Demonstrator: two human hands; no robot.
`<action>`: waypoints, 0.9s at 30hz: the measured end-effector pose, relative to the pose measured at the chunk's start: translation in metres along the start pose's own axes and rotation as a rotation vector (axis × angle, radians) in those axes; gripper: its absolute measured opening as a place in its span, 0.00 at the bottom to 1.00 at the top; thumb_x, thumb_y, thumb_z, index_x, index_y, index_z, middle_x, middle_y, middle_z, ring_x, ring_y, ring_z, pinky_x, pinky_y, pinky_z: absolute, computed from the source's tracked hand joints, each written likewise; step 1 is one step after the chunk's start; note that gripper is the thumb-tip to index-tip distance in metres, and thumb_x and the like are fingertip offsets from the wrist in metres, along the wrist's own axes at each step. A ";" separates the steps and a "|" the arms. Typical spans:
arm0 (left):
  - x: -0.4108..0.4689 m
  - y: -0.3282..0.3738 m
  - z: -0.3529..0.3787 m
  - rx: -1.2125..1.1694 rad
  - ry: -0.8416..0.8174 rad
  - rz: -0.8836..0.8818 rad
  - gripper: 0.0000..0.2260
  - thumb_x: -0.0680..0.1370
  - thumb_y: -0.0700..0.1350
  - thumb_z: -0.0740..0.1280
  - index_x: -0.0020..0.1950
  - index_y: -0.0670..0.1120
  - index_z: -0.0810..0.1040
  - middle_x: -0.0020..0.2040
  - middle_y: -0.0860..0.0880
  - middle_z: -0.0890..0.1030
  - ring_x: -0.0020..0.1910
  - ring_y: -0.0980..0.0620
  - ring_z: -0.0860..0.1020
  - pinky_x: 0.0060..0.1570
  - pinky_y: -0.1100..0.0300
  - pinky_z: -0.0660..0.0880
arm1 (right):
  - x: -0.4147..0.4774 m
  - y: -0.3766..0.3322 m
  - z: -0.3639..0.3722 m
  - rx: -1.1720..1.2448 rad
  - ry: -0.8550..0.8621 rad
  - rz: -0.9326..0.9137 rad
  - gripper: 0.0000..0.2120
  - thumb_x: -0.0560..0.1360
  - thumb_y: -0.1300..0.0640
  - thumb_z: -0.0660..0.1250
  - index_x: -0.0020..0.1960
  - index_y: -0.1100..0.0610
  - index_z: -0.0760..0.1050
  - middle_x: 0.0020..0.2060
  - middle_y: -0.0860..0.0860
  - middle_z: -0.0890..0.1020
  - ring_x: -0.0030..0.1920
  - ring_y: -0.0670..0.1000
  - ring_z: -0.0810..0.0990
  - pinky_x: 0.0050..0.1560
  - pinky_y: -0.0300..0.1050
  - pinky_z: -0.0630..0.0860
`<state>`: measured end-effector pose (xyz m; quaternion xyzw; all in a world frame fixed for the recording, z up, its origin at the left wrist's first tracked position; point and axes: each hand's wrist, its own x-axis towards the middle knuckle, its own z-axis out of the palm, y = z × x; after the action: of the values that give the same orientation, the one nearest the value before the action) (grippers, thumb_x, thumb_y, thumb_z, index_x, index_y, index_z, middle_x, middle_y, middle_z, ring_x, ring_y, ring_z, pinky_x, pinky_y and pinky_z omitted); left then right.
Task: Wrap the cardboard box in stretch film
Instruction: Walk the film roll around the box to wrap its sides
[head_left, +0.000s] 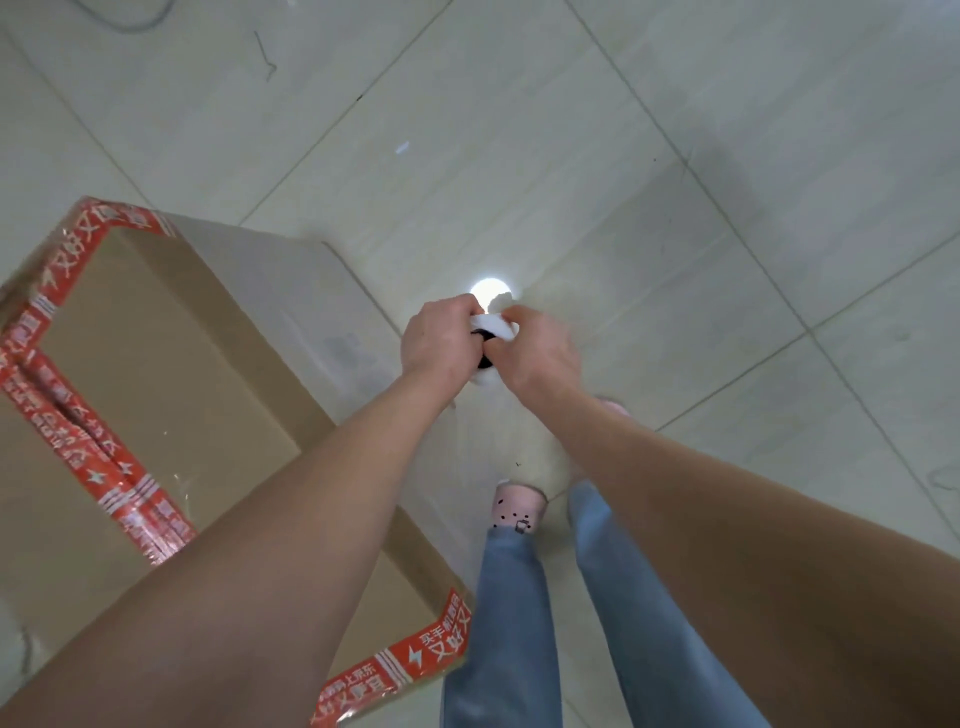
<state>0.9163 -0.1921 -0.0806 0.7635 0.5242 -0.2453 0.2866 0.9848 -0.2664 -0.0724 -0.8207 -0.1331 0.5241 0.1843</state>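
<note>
Box (156, 364): brown cardboard, closed, edges sealed with red printed tape, standing on the floor at left. Film roll (491, 327): white on a dark core, raised right of the box. Film (311, 312): hazy sheet over the box's right side.

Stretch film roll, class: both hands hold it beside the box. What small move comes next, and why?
Probably walk the roll on round the cardboard box, keeping tension: left hand and right hand grip the roll, and a sheet of film stretches from the box's side to it.

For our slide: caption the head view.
Beside the red-taped cardboard box, left hand and right hand grip a stretch film roll over the tiled floor.
</note>
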 end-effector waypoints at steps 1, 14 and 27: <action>0.000 -0.003 -0.003 -0.004 0.030 -0.044 0.09 0.73 0.40 0.62 0.50 0.48 0.78 0.45 0.48 0.81 0.43 0.46 0.77 0.37 0.59 0.69 | 0.001 -0.006 0.001 -0.023 0.002 -0.032 0.17 0.72 0.58 0.63 0.61 0.52 0.75 0.48 0.53 0.81 0.48 0.56 0.79 0.43 0.43 0.72; 0.011 -0.017 -0.018 -0.128 0.004 -0.249 0.08 0.73 0.43 0.65 0.51 0.42 0.77 0.46 0.44 0.80 0.45 0.43 0.77 0.38 0.57 0.69 | 0.014 -0.034 0.005 -0.052 -0.049 -0.056 0.15 0.78 0.59 0.60 0.64 0.55 0.72 0.56 0.55 0.78 0.51 0.56 0.76 0.48 0.45 0.72; 0.023 -0.003 -0.038 0.263 0.016 0.213 0.12 0.76 0.39 0.62 0.59 0.44 0.71 0.57 0.46 0.73 0.55 0.46 0.72 0.40 0.55 0.66 | 0.022 -0.048 -0.001 -0.070 -0.069 -0.004 0.12 0.77 0.60 0.59 0.59 0.54 0.74 0.40 0.50 0.77 0.44 0.56 0.80 0.46 0.50 0.79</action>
<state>0.9243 -0.1500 -0.0695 0.8475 0.4061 -0.2740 0.2043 0.9933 -0.2148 -0.0684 -0.8078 -0.1591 0.5468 0.1519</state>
